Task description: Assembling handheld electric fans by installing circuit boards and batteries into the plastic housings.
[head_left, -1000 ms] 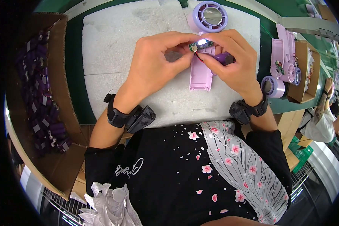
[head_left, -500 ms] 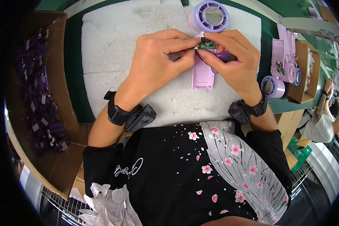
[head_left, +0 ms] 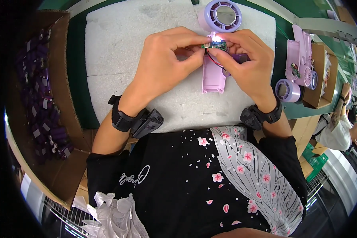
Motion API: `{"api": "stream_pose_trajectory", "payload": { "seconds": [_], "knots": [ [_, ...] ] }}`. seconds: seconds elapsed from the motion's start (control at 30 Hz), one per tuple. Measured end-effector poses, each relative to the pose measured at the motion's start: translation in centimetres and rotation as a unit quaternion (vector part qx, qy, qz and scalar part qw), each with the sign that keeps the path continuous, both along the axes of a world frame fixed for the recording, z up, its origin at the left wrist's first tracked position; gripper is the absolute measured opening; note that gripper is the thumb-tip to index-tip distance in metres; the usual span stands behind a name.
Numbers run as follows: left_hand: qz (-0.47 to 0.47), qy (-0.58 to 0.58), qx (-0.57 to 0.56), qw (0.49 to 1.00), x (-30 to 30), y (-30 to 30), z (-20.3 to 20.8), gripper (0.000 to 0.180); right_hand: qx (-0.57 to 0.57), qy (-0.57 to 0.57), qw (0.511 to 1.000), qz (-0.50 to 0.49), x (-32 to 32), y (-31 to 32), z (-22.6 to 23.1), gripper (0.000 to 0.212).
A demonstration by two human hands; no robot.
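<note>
Between my fingertips is a small green circuit board (head_left: 219,45) with a bright white light glowing at its upper edge. My left hand (head_left: 168,59) pinches the board's left end, where red and black wires (head_left: 214,60) meet it. My right hand (head_left: 248,59) grips the board's other side, with a purple battery cell (head_left: 240,58) tucked by its fingers. Under the hands lies an open pink handle shell (head_left: 214,77), its upper part partly hidden. The round lavender fan head (head_left: 206,20) sits just beyond it.
A white foam mat (head_left: 111,51) covers the bench. At left, a cardboard box (head_left: 61,99) holds many purple cells (head_left: 43,105). Pink fan shells (head_left: 292,53), another fan head (head_left: 286,91) and a small carton (head_left: 319,85) stand at right. Farther right, another person (head_left: 334,133) is present.
A white light has come on at the board. My left fingers have shifted slightly on its left end, and the board's wires show more clearly.
</note>
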State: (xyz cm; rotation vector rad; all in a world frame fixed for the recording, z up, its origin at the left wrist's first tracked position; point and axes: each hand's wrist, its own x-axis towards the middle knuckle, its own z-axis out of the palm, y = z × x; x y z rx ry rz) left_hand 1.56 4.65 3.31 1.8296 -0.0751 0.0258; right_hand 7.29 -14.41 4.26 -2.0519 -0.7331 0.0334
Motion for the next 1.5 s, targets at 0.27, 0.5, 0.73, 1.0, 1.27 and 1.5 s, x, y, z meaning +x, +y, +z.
{"api": "stream_pose_trajectory", "payload": {
  "seconds": [0.27, 0.5, 0.73, 1.0, 1.27, 1.5],
  "knots": [
    [-0.029, 0.033, -0.041, 0.998, 0.0, -0.7, -0.2, 0.041, 0.0, 0.076, 0.996, -0.035, -0.4, -0.2, 0.3, 0.017],
    [-0.018, 0.088, 0.006, 0.996, 0.0, -1.5, 0.9, 0.043, -0.014, 0.035, 0.999, -0.02, -0.2, -0.4, 0.7, 0.015],
    [-0.03, 0.095, 0.005, 0.995, 0.1, -1.2, 0.8, 0.042, -0.055, 0.043, 0.998, -0.001, -0.1, -1.1, 1.1, 0.015],
    [-0.064, 0.111, -0.034, 0.991, 0.1, -0.7, 0.5, 0.043, -0.036, 0.011, 0.999, 0.031, 0.2, -1.2, 1.0, 0.018],
    [-0.076, 0.098, -0.044, 0.991, 0.1, -0.8, 0.4, 0.04, -0.054, -0.027, 0.997, 0.038, 0.0, -1.4, 1.1, 0.019],
    [-0.072, 0.123, -0.049, 0.989, 0.2, -0.8, 0.6, 0.038, -0.051, -0.03, 0.998, 0.026, -0.1, -1.2, 0.8, 0.017]
  ]
}}
